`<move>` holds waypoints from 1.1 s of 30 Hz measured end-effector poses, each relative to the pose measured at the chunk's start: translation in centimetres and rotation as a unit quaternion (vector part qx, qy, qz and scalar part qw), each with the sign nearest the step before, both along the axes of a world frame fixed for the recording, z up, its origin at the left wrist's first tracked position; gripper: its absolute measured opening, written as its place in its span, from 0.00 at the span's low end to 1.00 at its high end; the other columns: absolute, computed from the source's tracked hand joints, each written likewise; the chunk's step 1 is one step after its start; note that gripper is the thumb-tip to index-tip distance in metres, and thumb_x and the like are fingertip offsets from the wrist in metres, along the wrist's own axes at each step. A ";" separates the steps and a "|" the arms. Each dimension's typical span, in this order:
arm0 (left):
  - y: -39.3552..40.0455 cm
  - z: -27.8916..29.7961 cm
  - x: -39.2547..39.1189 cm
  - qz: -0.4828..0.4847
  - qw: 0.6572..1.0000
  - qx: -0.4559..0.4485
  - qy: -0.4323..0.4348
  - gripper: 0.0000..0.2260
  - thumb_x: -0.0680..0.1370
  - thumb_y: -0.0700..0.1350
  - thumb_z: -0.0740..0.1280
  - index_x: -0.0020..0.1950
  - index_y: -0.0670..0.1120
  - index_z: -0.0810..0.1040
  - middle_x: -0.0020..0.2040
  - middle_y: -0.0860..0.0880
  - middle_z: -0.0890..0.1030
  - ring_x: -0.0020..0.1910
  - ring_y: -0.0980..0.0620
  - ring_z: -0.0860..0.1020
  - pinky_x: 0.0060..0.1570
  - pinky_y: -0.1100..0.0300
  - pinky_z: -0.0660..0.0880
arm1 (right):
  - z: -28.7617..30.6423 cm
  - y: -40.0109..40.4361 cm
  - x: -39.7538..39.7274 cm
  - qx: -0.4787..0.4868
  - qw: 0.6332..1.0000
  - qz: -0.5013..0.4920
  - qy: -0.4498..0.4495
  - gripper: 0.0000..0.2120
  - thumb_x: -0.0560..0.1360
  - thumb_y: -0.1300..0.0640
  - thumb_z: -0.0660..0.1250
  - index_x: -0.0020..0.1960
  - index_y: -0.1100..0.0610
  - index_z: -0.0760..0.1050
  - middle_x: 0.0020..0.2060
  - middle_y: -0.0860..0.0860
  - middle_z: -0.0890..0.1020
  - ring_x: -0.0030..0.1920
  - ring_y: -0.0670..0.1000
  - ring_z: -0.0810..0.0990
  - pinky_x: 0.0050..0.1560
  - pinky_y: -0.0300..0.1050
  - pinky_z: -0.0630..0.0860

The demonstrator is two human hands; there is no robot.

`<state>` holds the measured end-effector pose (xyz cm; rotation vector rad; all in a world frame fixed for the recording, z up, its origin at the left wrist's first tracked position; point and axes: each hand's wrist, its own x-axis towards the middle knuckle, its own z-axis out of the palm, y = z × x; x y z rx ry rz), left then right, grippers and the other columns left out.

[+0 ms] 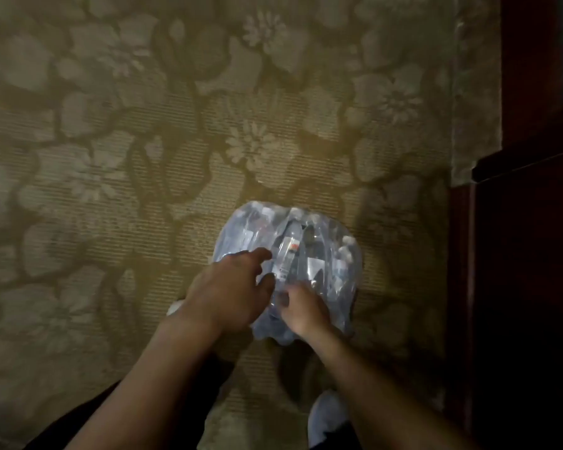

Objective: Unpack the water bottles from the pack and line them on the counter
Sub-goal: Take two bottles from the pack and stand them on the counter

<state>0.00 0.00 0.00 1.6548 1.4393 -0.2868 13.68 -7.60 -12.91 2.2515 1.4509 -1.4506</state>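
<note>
While the pack (288, 271) sits on the floral carpet (111, 157), both hands work its top wrap: left hand (229, 295) fingers spread and pressing to steady it, right hand (303, 311) curled, seemingly pinching film to tear; blurred. Bottles still sealed inside.

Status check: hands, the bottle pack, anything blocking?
Left hand and right hand on the wrapped bottle pack. Pack on floral carpet, unopened. Nothing blocking.

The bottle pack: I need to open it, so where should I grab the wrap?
Probably the loose, crinkled film on top of the pack, from above. It stands on the carpet, and the left hand and right hand are already there.
</note>
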 end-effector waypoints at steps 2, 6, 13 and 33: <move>0.7 -0.8 -0.1 -0.037 0.999 0.001 0.008 0.22 0.81 0.56 0.61 0.75 0.57 0.67 0.66 0.52 0.79 0.63 0.47 0.78 0.63 0.47 0.74 | -0.8 0.3 -0.5 0.000 0.997 0.046 -0.061 0.14 0.79 0.51 0.65 0.65 0.50 0.75 0.62 0.49 0.76 0.63 0.53 0.76 0.62 0.50 0.74; 1.2 -1.6 -1.0 -0.044 0.999 -0.024 0.018 0.21 0.81 0.57 0.61 0.74 0.56 0.68 0.65 0.51 0.80 0.61 0.46 0.79 0.63 0.45 0.74 | -1.6 0.4 -1.1 -0.026 0.983 0.124 -0.137 0.17 0.79 0.52 0.66 0.67 0.52 0.73 0.65 0.51 0.75 0.65 0.55 0.76 0.62 0.52 0.72; -0.7 -2.4 -2.0 -0.048 0.997 -0.054 0.021 0.21 0.81 0.58 0.61 0.74 0.56 0.69 0.64 0.51 0.81 0.62 0.46 0.78 0.63 0.45 0.74 | -1.9 -0.1 -2.4 -0.008 0.960 0.186 -0.207 0.16 0.81 0.57 0.61 0.69 0.56 0.70 0.65 0.55 0.77 0.62 0.58 0.78 0.59 0.53 0.75; -4.1 -0.4 2.5 0.092 0.993 -0.045 -0.065 0.26 0.75 0.57 0.72 0.69 0.50 0.67 0.57 0.53 0.77 0.56 0.52 0.76 0.51 0.59 0.69 | 7.8 3.8 4.5 0.137 0.874 -0.334 0.326 0.21 0.69 0.40 0.73 0.49 0.57 0.82 0.31 0.47 0.77 0.31 0.44 0.73 0.33 0.38 0.69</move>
